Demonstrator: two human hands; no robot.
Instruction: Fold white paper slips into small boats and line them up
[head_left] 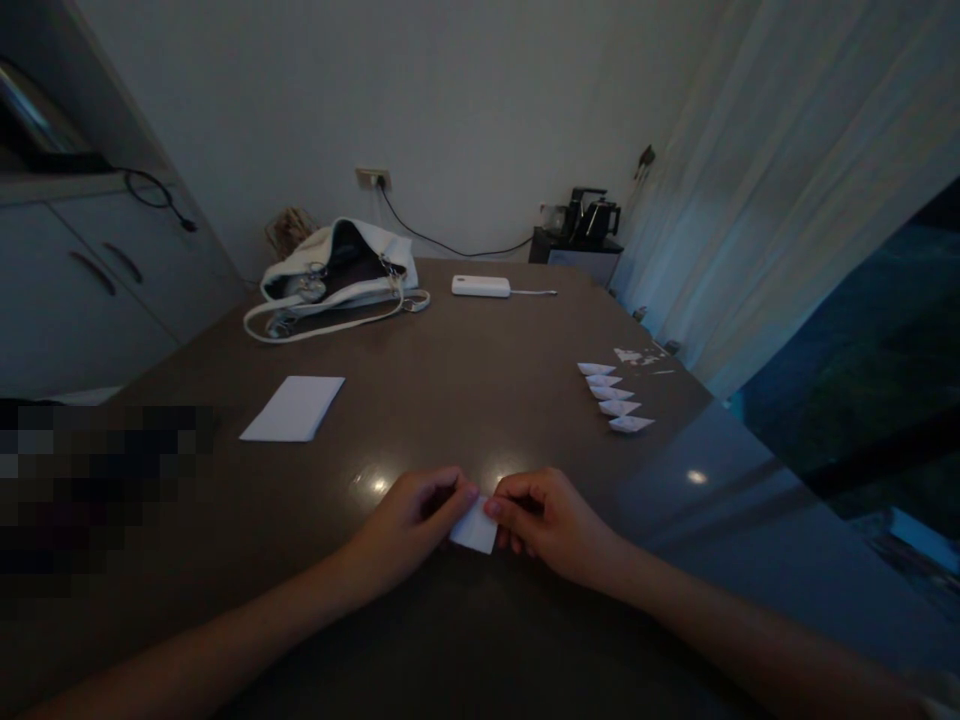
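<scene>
A small folded piece of white paper [475, 529] is pinched between my two hands, close to the table's near side. My left hand [420, 515] grips its upper left edge between thumb and fingers. On the opposite side, my right hand [551, 522] holds the upper right edge, thumb on top. Several folded paper boats [616, 393] stand in a row to the right, beyond my right hand. To the left lies a stack of white paper sheets [294, 408], apart from my hands.
On the brown table [480, 400], a white handbag [337, 275] sits at the back left. A white power bank [481, 287] with a short cable lies at the back middle. Paper scraps [637, 357] lie near the right edge. A coffee maker [592, 215] stands beyond, beside the curtain [720, 190].
</scene>
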